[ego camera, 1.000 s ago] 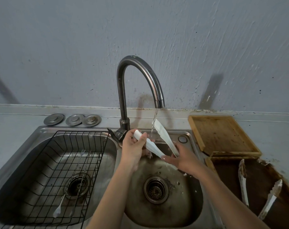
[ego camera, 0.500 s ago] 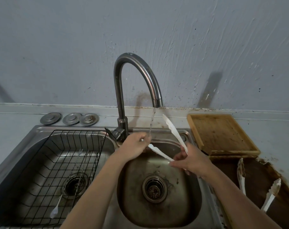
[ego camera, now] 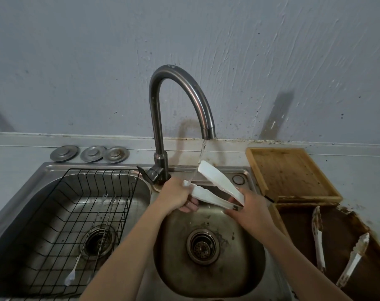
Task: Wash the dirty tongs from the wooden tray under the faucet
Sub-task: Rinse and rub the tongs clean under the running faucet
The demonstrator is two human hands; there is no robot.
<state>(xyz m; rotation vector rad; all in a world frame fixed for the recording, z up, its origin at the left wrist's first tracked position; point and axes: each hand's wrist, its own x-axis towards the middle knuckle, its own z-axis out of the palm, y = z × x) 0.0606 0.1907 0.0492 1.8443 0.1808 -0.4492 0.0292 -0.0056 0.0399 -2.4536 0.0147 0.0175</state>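
White tongs [ego camera: 217, 184] are held spread apart over the right sink basin [ego camera: 245, 268]. Water runs from the curved faucet [ego camera: 182, 96] onto the tip of the upper arm. My left hand [ego camera: 176, 195] grips the tip of the lower arm. My right hand [ego camera: 252, 208] grips the hinged end of the tongs. Another pair of white tongs [ego camera: 334, 248] lies in the dark wooden tray [ego camera: 297, 227] at the right.
A black wire rack [ego camera: 54, 235] with slim utensils sits in the left basin. Three metal plugs [ego camera: 89, 153] rest on the back ledge. A lighter wooden tray [ego camera: 291, 173] lies behind the dark one, next to the sink.
The tongs have turned so their upper arm now sits under the water stream. My left hand slid along the lower arm's tip. Both hands stayed over the right basin.
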